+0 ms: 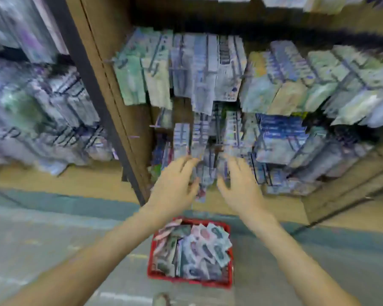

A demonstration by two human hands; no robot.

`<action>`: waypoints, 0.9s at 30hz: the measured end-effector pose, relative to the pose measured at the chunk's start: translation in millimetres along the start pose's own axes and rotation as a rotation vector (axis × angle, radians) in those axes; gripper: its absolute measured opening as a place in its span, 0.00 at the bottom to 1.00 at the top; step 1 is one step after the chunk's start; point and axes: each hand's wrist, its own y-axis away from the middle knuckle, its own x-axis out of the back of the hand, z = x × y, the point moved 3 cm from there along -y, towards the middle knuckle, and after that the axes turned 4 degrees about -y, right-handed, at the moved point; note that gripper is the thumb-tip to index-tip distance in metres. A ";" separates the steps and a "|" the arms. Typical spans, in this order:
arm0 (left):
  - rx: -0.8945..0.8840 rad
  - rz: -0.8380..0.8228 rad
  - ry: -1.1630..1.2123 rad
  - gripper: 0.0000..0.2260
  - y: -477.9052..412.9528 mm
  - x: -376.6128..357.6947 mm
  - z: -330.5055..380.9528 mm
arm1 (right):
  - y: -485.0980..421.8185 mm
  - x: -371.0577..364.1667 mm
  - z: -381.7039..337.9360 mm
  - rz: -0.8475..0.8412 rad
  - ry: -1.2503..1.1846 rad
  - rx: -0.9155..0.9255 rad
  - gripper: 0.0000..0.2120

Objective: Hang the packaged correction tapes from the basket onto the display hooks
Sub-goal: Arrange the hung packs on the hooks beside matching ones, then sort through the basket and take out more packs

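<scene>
a grey-green shop floor (53,239) runs under a brown display wall (111,62), and the whole view is smeared by motion. well below the fingers, on the floor between the two forearms, stands a red basket (152,270) heaped with packaged correction tapes (199,248) lying at all angles. above it both hands reach forward to the lower rows of the display. the left hand (175,186) has its fingers (187,162) stretched up and the thumb set apart; a hanging pack (200,173) lies right beside the thumb, but the blur hides whether the fingers hold it. the right hand (239,186) has its fingers (232,161) spread wide and fairly straight, gripping nothing that can be made out. just above both sets of fingers, short rows of packs (197,138) hang from the wall. up and left of the left fingers, what looks like a bare display hook (134,136) juts out. right of the right fingers sit dense blue-and-white rows (281,138). far above the fingers a long upper row (186,69) of pale packs spans the wall, and far to their left a dark upright post (93,89) closes the bay.
</scene>
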 end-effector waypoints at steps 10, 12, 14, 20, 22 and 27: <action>0.432 -0.933 -0.025 0.27 320.7 -366.1 -105.9 | 222.3 -342.4 295.0 -0.459 -0.069 -0.657 0.31; 0.471 -0.993 -0.029 0.28 358.9 -423.4 -114.2 | 241.7 -392.2 342.9 -0.424 -0.077 -0.712 0.33; 0.459 -0.985 -0.032 0.28 379.6 -473.2 -119.6 | 245.6 -433.6 385.3 -0.362 -0.085 -0.707 0.36; 0.574 -0.774 0.039 0.29 372.2 -579.1 -131.3 | 223.0 -496.6 459.5 -0.338 0.022 -0.692 0.45; 0.646 -0.676 0.025 0.32 358.9 -599.5 -129.6 | 222.4 -496.6 465.9 -0.334 0.076 -0.682 0.47; 0.850 -0.758 -0.005 0.34 330.8 -604.3 -106.2 | 237.7 -480.9 454.1 -0.438 0.115 -0.711 0.47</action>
